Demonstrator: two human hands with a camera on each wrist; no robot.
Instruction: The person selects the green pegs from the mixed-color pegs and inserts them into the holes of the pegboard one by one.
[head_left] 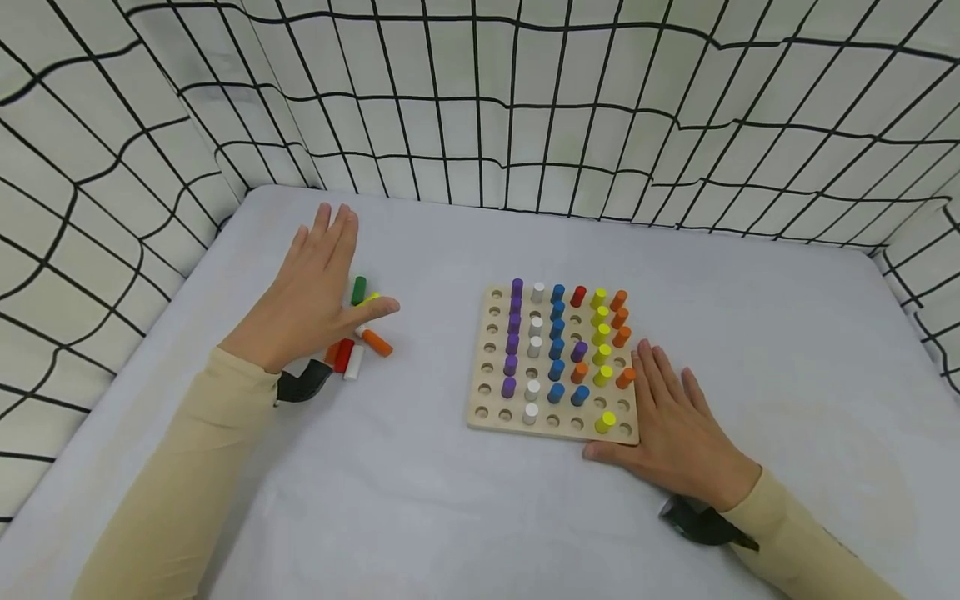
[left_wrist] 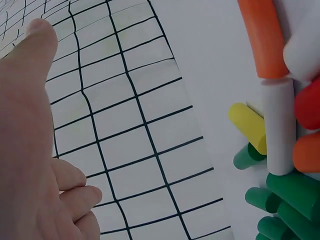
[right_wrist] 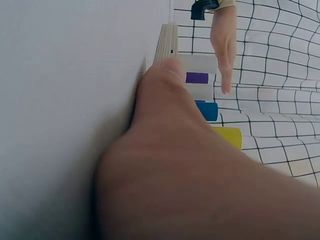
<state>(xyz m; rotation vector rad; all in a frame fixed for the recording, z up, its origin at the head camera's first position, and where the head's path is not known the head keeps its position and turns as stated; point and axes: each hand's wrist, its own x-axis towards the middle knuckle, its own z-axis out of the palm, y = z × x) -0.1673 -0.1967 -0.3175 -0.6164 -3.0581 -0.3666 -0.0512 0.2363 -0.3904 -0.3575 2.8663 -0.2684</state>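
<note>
My left hand [head_left: 311,292] is held over loose pegs on the left, its fingers straight and thumb spread, holding nothing. Beneath and beside it lie an orange peg [head_left: 377,342], a white peg [head_left: 354,363], a red peg [head_left: 344,356] and green pegs [left_wrist: 295,192]; the hand hides part of the pile. My right hand [head_left: 682,433] rests on the table with straight fingers along the right side of a wooden pegboard [head_left: 495,400], thumb at its front edge. In the board stand purple pegs [head_left: 513,324], plus white, blue, red, yellow and orange ones.
A white cloth [head_left: 420,500] covers the table. Black netting [head_left: 480,100] over white walls closes off the back and both sides. Several holes in the board are without pegs, including its leftmost column.
</note>
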